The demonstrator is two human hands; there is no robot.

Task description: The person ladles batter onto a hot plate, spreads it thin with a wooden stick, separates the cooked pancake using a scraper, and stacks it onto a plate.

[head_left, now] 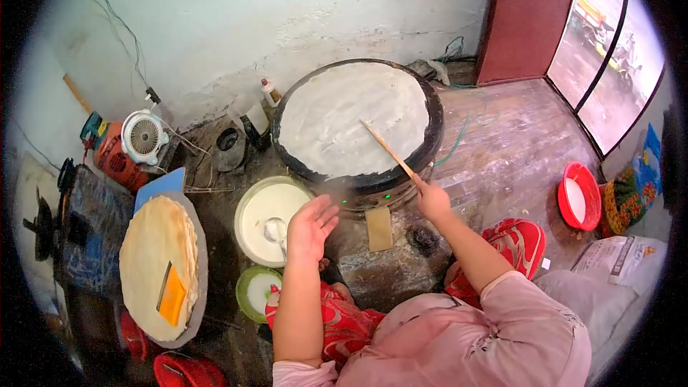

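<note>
My right hand point(434, 201) is closed around the near end of a thin wooden stick point(389, 149). The stick's far tip lies over the pale batter point(344, 111) spread across a large round black griddle point(432, 136). Held up in front of the griddle, my left hand point(312, 229) is empty, with its fingers apart. Just left of that hand stands a large bowl of white batter point(266, 209). A ladle point(275, 229) rests in the bowl, its handle partly hidden by my left hand and forearm.
A stack of round flatbreads point(154, 251) with an orange-yellow scraper point(172, 299) on it is at the left. Nearby are a green bowl point(247, 308), a small blower point(143, 136) and a brown block point(379, 229). A red basin point(579, 197) and white sacks point(609, 279) sit right.
</note>
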